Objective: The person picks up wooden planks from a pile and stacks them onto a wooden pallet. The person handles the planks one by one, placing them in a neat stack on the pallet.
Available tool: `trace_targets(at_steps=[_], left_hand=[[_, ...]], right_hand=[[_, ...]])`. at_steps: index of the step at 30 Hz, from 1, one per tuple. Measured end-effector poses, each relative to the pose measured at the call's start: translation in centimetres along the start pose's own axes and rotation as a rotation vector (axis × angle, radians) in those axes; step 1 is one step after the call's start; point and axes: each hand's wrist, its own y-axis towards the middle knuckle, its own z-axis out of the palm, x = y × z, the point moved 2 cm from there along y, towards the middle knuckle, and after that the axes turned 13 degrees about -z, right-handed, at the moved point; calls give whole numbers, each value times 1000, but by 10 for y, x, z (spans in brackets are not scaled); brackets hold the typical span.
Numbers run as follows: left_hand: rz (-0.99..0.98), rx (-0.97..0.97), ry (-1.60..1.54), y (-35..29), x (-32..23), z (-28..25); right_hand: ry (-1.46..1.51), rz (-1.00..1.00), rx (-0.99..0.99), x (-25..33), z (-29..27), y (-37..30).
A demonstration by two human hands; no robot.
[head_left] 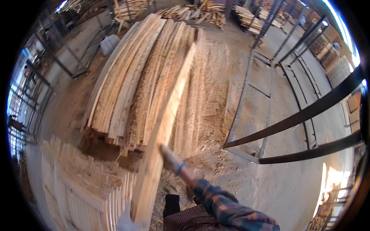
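Note:
A long, pale wooden board (168, 115) slants up and away in front of me, its far end blurred over a stack of planks (127, 81). My right hand (169, 157), in a dusty glove with a blue band at the wrist, is closed on the board's right edge. At the lower edge of the view, my left hand (130, 222) in a pale glove grips the board's near end; it is blurred and partly cut off. Sawdust covers parts of the plank stack.
A second stack of boards (83, 188) stands close at the lower left. Dark metal frames (304, 115) rise on the right, with more frames (54, 54) at the left. Sawdust (212, 127) lies on the floor, and wood piles (192, 13) lie at the back.

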Motion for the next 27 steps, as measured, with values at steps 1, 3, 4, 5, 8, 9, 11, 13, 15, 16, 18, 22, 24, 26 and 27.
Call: trace_targets(at_steps=[1, 3, 4, 5, 8, 9, 11, 13, 15, 16, 18, 22, 24, 26, 27], left_hand=[[-29, 9, 10, -17, 12, 3], [-80, 31, 12, -39, 28, 7], [-103, 47, 8, -48, 33, 10], [-95, 75, 4, -50, 35, 14], [-90, 189, -32, -55, 54, 31], [-84, 231, -59, -60, 62, 41], [-65, 321, -126, -65, 75, 62], [11, 439, -206, -52, 71, 93], [-1, 481, -276, -66, 78, 111], [-28, 499, -330, -82, 91, 125], [-81, 528, -436, -120, 130, 162], [-171, 380, -418, -252, 246, 303], [-220, 385, -422, -328, 236, 279], [-220, 346, -457, -388, 273, 289], [-226, 340, -487, -413, 297, 308]], right_hand=[[102, -14, -4, -2, -3, 17], [504, 69, -63, 3, -20, 38], [529, 53, -98, 7, -33, 44], [538, 8, -96, 2, -56, 50], [463, 61, -331, -55, -61, 10], [531, 98, -261, -60, -49, -14], [584, 202, -230, -62, -18, -83], [516, 357, -228, -61, -14, -155], [356, 539, -19, -81, 0, -232], [230, 602, 100, -85, 5, -268], [109, 676, 250, -104, -1, -327], [260, 664, 332, -142, -36, -360], [245, 538, 415, -122, -59, -304], [82, 392, 429, -169, -75, -323], [171, 421, 353, -187, -62, -346]])
